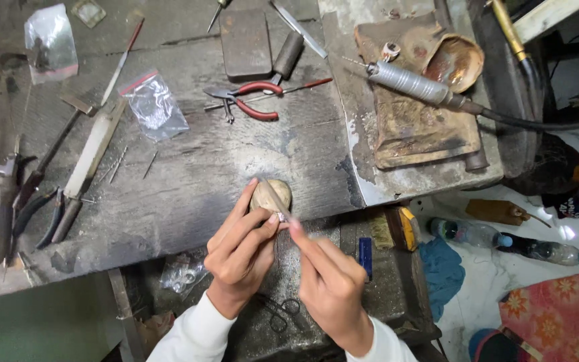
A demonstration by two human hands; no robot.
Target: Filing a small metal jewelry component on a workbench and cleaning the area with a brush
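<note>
Far to the left of both hands, dark-handled pliers (38, 218) and a long flat file (92, 153) lie on the worn workbench (189, 181), with a small plastic bag (155, 106) farther up. The left hand (239, 251) has its fingers pressed together, pinching a small ring-like piece (280, 217) against the rounded wooden peg (271, 196) just beyond its fingertips. What the piece is exactly is too small to tell. Just to its right, the right hand (333, 285) is closed around a thin needle file (275, 200), whose tip crosses over the piece and the peg.

To do this well, the piece likely needs to stay braced hard on the peg — any rocking would let the file skate. Short, even strokes in line with the file seem wisest, with light pressure and the left fingertips kept clear of its path.

Up and away from the right hand lie red-handled pliers (252, 100) — and farther right a ribbed rotary handpiece (410, 83) on its hose.
</note>
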